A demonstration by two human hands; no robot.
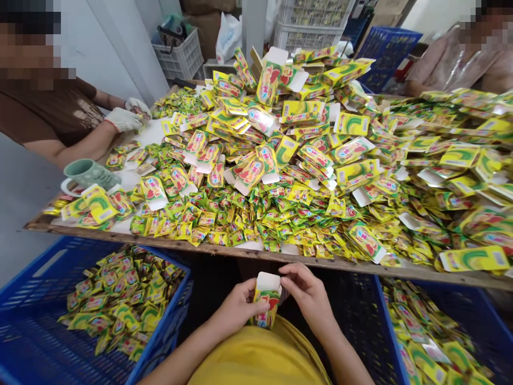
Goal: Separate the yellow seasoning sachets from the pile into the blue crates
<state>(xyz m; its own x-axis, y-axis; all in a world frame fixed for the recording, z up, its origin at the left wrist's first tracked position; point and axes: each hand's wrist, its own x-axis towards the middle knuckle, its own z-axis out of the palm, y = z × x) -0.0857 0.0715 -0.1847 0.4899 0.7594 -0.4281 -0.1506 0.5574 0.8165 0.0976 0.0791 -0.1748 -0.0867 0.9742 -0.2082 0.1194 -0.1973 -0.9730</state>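
**Two hands are working a small yellow carton [266, 302] above the near counter edge**

The left hand [238, 307] is wrapping around the carton's lower side, and the right hand [308, 297] is curling in, its fingers [286, 270] pinching the upper corner beside the white open flap. The carton is sitting between the hands, just in front of a yellow shirt [256, 361]. Near left, a blue crate [40, 283] is holding a heap of yellow-green sachets [124, 299]; near right, another blue crate [390, 331] is holding flat cartons and sachets [428, 337]. Sachets and cartons [256, 214] are piled across the wooden counter [240, 254]. On the far left, a co-worker's gloved hands [134, 115] are working beside a green mug [86, 174]. Another co-worker [449, 64] is sitting far right.
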